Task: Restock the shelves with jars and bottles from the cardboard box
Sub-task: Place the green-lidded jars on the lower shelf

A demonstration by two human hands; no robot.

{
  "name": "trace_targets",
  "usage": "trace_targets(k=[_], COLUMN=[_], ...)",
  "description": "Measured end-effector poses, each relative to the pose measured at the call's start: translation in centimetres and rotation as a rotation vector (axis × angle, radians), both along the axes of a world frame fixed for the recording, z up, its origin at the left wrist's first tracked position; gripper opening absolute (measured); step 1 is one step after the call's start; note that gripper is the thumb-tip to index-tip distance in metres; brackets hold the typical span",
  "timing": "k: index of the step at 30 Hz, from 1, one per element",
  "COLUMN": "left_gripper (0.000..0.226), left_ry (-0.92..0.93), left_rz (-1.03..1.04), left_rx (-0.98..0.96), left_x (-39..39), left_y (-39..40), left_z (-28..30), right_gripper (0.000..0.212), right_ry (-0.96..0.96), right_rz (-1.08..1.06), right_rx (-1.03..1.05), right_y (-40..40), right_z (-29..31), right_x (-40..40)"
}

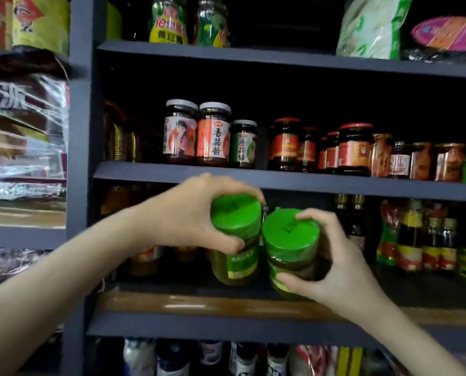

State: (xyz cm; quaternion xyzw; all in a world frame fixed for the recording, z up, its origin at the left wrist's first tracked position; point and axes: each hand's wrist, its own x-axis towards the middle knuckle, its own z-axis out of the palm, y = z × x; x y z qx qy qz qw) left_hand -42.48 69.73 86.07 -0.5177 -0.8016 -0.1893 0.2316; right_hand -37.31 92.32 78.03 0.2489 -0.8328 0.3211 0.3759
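Observation:
Two green-lidded jars with green labels are side by side in front of the lower middle shelf (pixel 226 325). My left hand (pixel 196 213) grips the left jar (pixel 236 240) from above around its lid. My right hand (pixel 335 267) holds the right jar (pixel 290 248) by its side, thumb under the label and a finger on the lid. Both jars hang just above the shelf's front part, nearly touching each other. The cardboard box is out of view.
The dark blue shelf unit (pixel 81 158) fills the view. The shelf above (pixel 280 180) holds several sauce jars. Dark bottles (pixel 427 240) stand at the right of the jars' shelf and orange jars (pixel 145 256) behind at left. Wrapped packs (pixel 23 137) fill the left bay.

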Motion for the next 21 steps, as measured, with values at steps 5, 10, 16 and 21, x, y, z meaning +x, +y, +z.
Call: trace_targets(k=[5,10,16,21], left_gripper=[0.066,0.069,0.057,0.056], left_ry=[0.172,0.026,-0.362,-0.587], left_rz=[0.161,0.17,0.175,0.165], left_rx=[-0.093,0.001,-0.056,-0.074], left_x=[-3.2,-5.2,-9.0,-11.0], left_y=[1.8,2.9,4.4,5.1], left_z=[-3.5,-5.1,-4.6,-4.2], right_gripper=[0.073,0.068,0.066,0.066], right_ry=[-0.056,-0.11,-0.264,-0.409], right_rz=[-0.046,-0.024,-0.012,-0.066], right_rx=[-0.117,-0.256,-0.336,-0.287], right_y=[1.7,1.7,1.6,2.1], right_z=[-1.4,-2.1,-2.3,-2.0], right_x=[-4.9,-7.9,-10.0,-10.8])
